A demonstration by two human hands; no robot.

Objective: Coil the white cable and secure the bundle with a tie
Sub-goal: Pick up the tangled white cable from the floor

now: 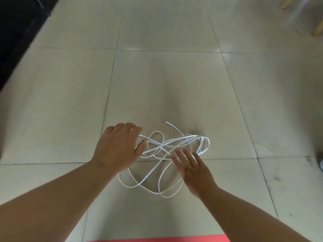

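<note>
A white cable (164,145) lies in loose tangled loops on the tiled floor, one free end pointing up and away at the far side. My left hand (117,147) is at the tangle's left edge, fingers curled around strands there. My right hand (192,170) is flat and open, fingers spread, resting over the loops on the right. No tie is visible.
Pale floor tiles (166,84) with dark grout lines surround the cable. A dark surface (15,32) fills the upper left. Wooden furniture legs (318,28) stand at the upper right. A red edge (157,239) runs along the bottom.
</note>
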